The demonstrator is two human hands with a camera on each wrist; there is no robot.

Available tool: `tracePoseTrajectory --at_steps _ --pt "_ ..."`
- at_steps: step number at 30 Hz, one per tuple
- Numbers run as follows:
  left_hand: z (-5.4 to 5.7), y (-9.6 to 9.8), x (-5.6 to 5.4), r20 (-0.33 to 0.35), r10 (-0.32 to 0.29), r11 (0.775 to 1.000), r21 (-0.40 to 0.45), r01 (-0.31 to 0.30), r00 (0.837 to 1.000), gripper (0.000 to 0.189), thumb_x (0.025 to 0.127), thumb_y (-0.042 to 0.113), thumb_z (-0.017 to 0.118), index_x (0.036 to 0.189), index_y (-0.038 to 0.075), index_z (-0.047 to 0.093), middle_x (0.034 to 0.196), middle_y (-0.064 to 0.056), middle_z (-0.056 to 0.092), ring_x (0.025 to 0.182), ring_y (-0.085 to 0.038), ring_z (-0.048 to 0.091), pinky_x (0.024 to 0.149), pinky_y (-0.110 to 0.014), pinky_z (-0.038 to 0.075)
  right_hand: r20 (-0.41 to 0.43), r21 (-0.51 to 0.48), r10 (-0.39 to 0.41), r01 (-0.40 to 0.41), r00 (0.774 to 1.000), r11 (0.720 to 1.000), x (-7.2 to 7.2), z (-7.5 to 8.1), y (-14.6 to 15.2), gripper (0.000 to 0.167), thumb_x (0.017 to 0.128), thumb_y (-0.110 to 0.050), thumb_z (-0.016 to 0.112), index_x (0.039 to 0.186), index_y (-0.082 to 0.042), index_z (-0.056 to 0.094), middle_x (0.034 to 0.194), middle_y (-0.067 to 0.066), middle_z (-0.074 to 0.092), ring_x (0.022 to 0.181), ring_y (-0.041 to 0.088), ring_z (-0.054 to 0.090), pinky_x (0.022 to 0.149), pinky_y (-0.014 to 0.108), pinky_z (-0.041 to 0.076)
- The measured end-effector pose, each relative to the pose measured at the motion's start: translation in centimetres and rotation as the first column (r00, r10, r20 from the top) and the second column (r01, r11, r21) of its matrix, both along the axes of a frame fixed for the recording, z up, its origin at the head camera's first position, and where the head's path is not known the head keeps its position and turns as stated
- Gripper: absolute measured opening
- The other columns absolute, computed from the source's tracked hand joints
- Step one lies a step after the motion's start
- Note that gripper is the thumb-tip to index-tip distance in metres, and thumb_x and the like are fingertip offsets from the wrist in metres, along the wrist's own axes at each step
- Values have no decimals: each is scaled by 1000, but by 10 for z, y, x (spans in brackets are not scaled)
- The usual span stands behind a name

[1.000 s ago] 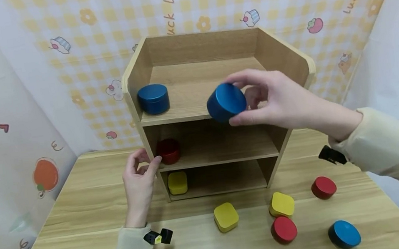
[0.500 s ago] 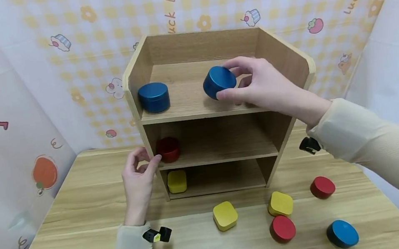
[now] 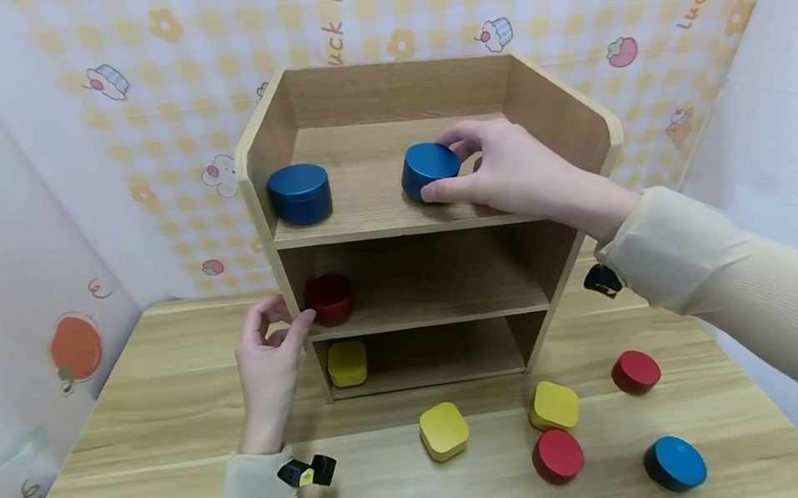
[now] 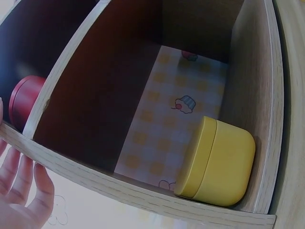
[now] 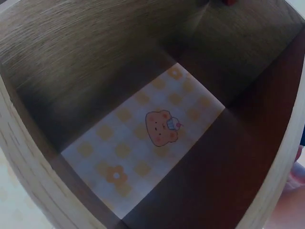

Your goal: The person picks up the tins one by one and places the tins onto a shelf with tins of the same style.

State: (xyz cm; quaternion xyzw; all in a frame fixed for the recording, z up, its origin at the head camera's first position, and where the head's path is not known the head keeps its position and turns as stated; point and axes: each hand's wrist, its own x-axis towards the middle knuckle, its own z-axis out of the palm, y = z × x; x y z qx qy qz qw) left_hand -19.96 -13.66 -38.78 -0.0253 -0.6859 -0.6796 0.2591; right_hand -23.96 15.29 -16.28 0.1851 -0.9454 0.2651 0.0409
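Shelf (image 3: 365,165): left hand (image 3: 268,367) grips left edge; steady.
Blue tin (image 3: 427,163): right hand (image 3: 513,171) pinches it near front edge; rest flat, let go.

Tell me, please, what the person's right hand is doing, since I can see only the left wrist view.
Observer: The right hand grips a round blue tin at the top shelf; I cannot tell whether the tin touches the wood.
Operator: Thank you; is there anything else on that shelf?
Observer: Yes, a second round blue tin stands at the shelf's left end.
Operator: And would you say whether the tabletop holds a blue one too?
Observer: It does: a third round blue tin, the rightmost of the tins lying there.
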Motion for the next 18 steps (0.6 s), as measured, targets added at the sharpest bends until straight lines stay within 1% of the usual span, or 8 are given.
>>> tracePoseTrajectory --at_steps 6,8,10,14,18 --pt "2 -1 1 -8 1 1000 -8 -1 1000 34 87 2 76 106 27 61 92 7 59 79 -4 60 60 -13 50 6 20 9 -9 1000 1000 -3 1 -3 63 86 -48 74 137 -14 57 122 12 67 105 24 61 87 34 44" --pt "2 -2 1 -8 4 1000 -15 -4 1000 34 87 2 76 106 26 61 91 7 59 78 -5 59 59 -13 50 13 26 5 -6 1000 1000 -3 1 -4 63 87 -49 74 136 -13 57 121 12 67 106 23 61 88 34 44" --pt "2 -1 2 -11 2 1000 -23 -3 1000 34 87 3 76 106 26 61 91 8 59 80 -5 59 60 -13 50 19 34 -3 3 1000 999 -3 0 -5 63 87 -50 73 135 -12 57 119 12 67 106 23 60 88 34 44" --pt "2 0 2 -16 1 1000 -27 -1 1000 33 87 3 76 106 26 61 91 9 60 84 -5 59 62 -12 50 22 54 -18 17 1000 998 -2 0 -6 63 87 -52 72 134 -12 57 119 11 66 106 24 58 88 34 43" --pt "1 0 1 -23 0 1000 -22 -1 1000 35 87 2 76 105 27 61 91 10 60 85 -4 58 64 -12 50 22 62 -17 15 1000 998 -2 0 -6 62 87 -53 71 133 -13 58 119 11 66 106 24 57 89 35 42"
